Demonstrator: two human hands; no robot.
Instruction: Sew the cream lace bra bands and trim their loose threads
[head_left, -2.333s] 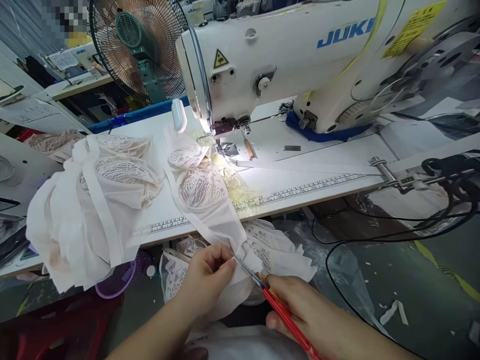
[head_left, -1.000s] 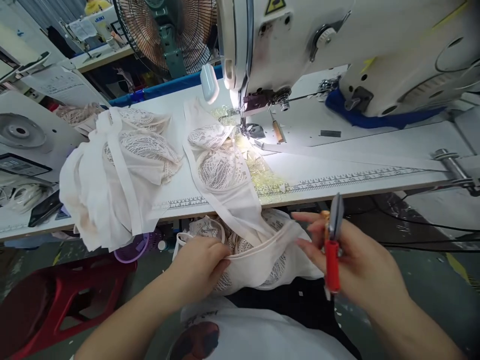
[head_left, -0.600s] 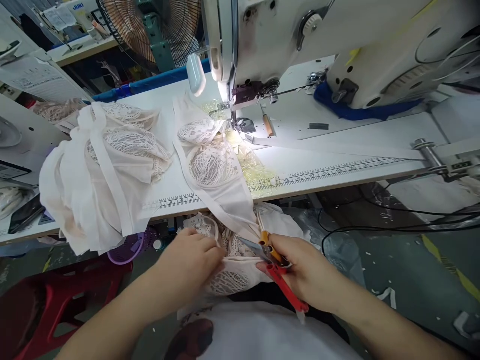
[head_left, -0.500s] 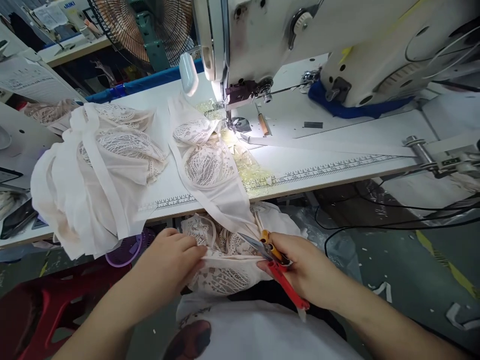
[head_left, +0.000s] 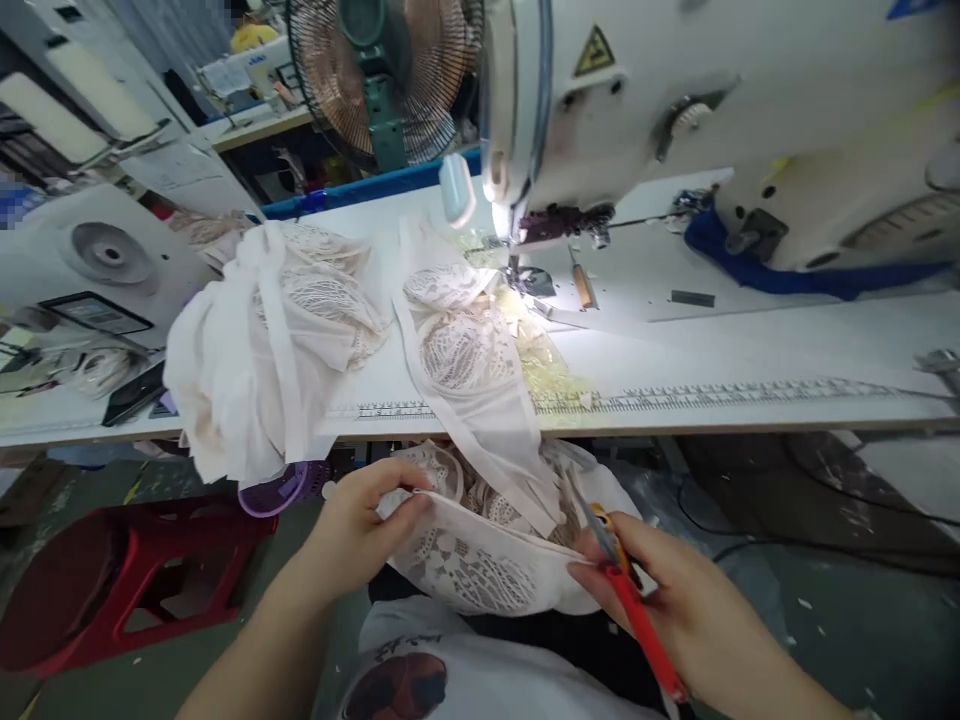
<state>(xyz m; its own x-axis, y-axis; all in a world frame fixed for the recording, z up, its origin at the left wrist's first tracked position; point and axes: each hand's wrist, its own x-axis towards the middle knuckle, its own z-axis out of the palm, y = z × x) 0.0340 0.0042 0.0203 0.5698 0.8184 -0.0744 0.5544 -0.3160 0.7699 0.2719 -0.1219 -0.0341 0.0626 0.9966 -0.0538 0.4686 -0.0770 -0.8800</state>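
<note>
A white lace bra hangs over my lap below the table edge. My left hand pinches its top edge at the left between thumb and fingers. At the right, my right hand pinches the same edge with thumb and fingertip, and the edge runs stretched between both hands. That hand also grips small scissors with orange handles, blades pointing up and away, and a red-handled tool whose kind I cannot tell. Another white lace bra lies on the table by the needle, its band hanging over the edge.
A sewing machine with its lamp lit stands ahead. White bras lie in a pile at the left. A wooden-handled tool rests beside the needle. A purple basket, a red stool and a fan are nearby.
My left hand has gone from lying over the bra to pinching its edge. The edge is raised and stretched out, showing more lace. The view has shifted left.
</note>
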